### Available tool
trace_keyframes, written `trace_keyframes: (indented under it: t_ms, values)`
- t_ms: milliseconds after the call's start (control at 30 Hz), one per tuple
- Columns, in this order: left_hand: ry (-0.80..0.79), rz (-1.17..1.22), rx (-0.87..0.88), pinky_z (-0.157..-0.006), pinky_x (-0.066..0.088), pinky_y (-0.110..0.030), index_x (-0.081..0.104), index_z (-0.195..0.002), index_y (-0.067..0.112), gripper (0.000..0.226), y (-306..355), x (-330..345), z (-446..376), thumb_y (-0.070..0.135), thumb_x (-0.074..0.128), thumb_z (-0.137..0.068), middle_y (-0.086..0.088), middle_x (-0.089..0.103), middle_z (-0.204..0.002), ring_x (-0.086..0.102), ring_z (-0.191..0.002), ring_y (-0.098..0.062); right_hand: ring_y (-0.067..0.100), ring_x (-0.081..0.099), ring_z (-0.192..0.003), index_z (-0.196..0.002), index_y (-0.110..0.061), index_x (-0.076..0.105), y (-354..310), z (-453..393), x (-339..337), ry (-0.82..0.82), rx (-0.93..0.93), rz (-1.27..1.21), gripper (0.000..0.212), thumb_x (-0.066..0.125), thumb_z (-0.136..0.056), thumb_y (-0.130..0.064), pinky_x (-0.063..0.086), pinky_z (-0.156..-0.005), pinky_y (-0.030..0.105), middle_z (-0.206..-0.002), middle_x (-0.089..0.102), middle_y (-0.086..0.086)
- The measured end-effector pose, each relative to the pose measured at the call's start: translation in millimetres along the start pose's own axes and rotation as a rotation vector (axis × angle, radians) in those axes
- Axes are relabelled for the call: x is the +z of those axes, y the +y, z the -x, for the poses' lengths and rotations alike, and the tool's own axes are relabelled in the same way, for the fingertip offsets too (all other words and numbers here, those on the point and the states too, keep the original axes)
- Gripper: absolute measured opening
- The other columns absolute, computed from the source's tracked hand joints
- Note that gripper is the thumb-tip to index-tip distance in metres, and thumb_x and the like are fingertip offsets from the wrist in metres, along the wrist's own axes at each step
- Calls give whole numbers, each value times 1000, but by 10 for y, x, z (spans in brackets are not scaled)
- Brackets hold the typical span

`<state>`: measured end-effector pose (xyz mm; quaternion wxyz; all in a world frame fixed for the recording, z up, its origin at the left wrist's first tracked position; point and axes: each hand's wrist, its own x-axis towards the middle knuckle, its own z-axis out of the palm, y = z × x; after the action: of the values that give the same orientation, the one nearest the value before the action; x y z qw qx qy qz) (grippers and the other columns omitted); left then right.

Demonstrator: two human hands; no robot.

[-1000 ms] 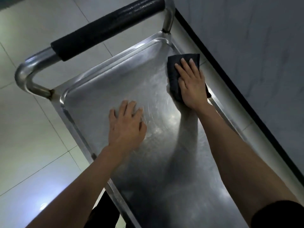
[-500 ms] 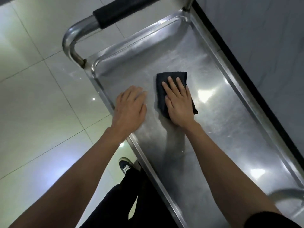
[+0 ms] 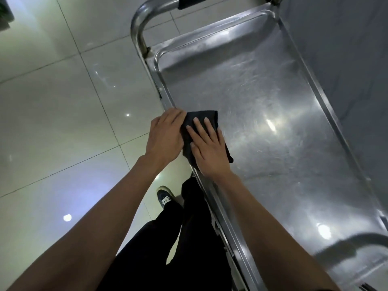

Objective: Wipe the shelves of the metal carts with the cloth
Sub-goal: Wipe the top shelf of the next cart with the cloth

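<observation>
Cloth [image 3: 201, 122]: dark, folded flat; laid on the top shelf [image 3: 262, 114] of the metal cart, hard against the near-left rim [image 3: 168, 101], roughly midway along it
Right hand [image 3: 207, 150]: spread flat on the cloth, fingers straight and pressing down; nothing is gripped
Left hand [image 3: 165, 135]: set on the rim just beside the cloth, fingertips touching or overlapping its left edge; fingers look only lightly bent; whether the edge is being pinched cannot be told
Handling: cloth judged soft, light and limp; likely to bunch or slide on the slick scratched steel unless held down under a flat palm; best taken flat from above for wiping, or pinched at a free corner for refolding
Shelf: stiff sheet steel with a raised lip; corners and lip judged the spots where grime is missed
Cart handle [image 3: 138, 24]: tubular, at the far end; dark grip partly seen at the top edge
Change: one second back the cloth was pressed near the far right corner; half a second back it was mid-shelf; it is now drawn across to the left rim; the left hand, formerly flat on bare steel apart from the cloth, has closed up against it
Floor [image 3: 63, 101]: glossy pale tiles; a dark shoe [image 3: 164, 198] seen below the cart edge
</observation>
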<state>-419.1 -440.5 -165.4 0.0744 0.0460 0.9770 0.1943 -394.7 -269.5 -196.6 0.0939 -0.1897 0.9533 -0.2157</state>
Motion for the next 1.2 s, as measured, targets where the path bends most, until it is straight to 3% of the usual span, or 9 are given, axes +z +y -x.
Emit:
trace_keyframes:
  t_ms: [167, 333, 567, 933, 1200]
  values:
    - [4, -31, 15, -110, 41, -48, 54, -137, 14, 36, 164, 5, -151, 19, 48, -102, -7, 55, -139, 49, -132, -26, 16, 4, -154, -155, -26, 33, 221, -24, -225, -19, -26, -4, 52, 24, -104, -31, 13, -122, 51, -165, 19, -5]
    - [-26, -71, 96, -110, 34, -45, 51, -140, 17, 42, 505, -37, -443, 26, 42, -101, -3, 51, -144, 41, -136, -24, 14, 2, -154, -156, -29, 30, 702, -90, -436, 28, 90, 11, 50, 34, -106, -26, 10, -123, 48, -166, 15, -7]
    - [-171, -145, 160, -116, 26, -50, 43, -146, 24, 48, 1085, 148, -1042, 35, 42, -100, -2, 37, -156, 26, -148, -26, 12, 2, -154, -157, -31, 26, 1542, -333, -849, 72, 161, 86, 51, 25, -106, -32, 9, -124, 44, -166, 14, -8]
    - [-244, -237, 202, -113, 26, -54, 54, -138, 25, 43, 1588, 462, -1510, 41, 41, -100, -4, 33, -158, 24, -148, -28, 14, 2, -154, -157, -31, 27, 2775, -913, -1506, 151, 324, 92, 50, 27, -106, -31, 7, -124, 48, -166, 17, -6]
    - [-229, -210, 258, -116, 25, -55, 51, -144, 26, 48, 1462, 485, -1448, 33, 48, -97, -4, 32, -161, 22, -151, -28, 14, 3, -154, -157, -31, 27, 2633, -860, -1416, 186, 364, 78, 51, 25, -105, -35, 0, -124, 41, -166, 18, -6]
